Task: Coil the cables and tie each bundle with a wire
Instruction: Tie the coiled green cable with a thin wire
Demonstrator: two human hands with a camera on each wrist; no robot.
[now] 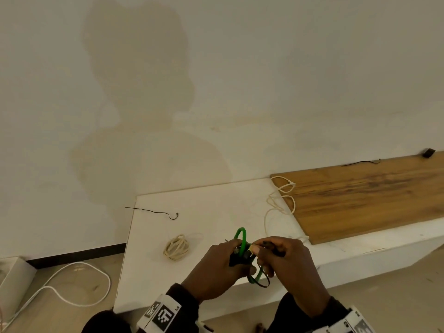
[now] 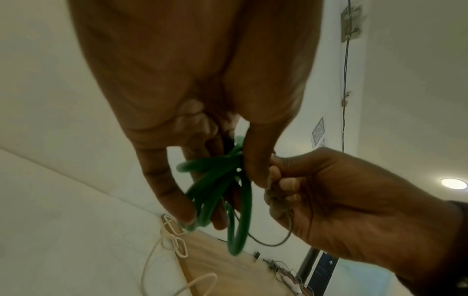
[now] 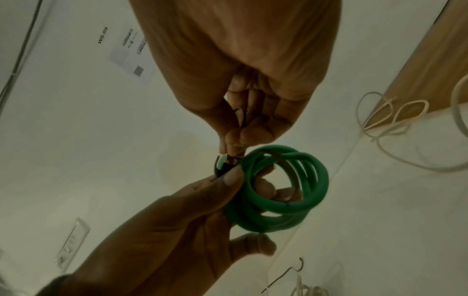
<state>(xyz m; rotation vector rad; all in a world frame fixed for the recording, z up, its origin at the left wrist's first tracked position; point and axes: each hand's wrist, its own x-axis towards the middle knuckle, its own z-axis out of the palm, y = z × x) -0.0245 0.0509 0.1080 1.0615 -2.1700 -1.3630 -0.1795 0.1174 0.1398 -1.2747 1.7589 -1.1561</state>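
Observation:
A green cable (image 1: 241, 238) wound into a small coil is gripped by my left hand (image 1: 231, 257) above the front edge of the white table (image 1: 204, 205). The left wrist view shows my fingers wrapped round the green loops (image 2: 217, 188). My right hand (image 1: 263, 251) pinches a thin dark tie wire (image 1: 265, 282) right beside the coil. That wire (image 2: 276, 243) hangs in a loop under both hands. In the right wrist view my right fingertips (image 3: 234, 140) hold the wire against the green coil (image 3: 286, 190). How the wire wraps the coil is hidden.
A coiled cream cable (image 1: 176, 247) lies on the table to the left of my hands. A loose cream cable (image 1: 280, 203) trails onto the wooden board (image 1: 372, 195). Spare dark wires (image 1: 156, 212) lie on table and board. A white cable (image 1: 72, 284) lies on the floor.

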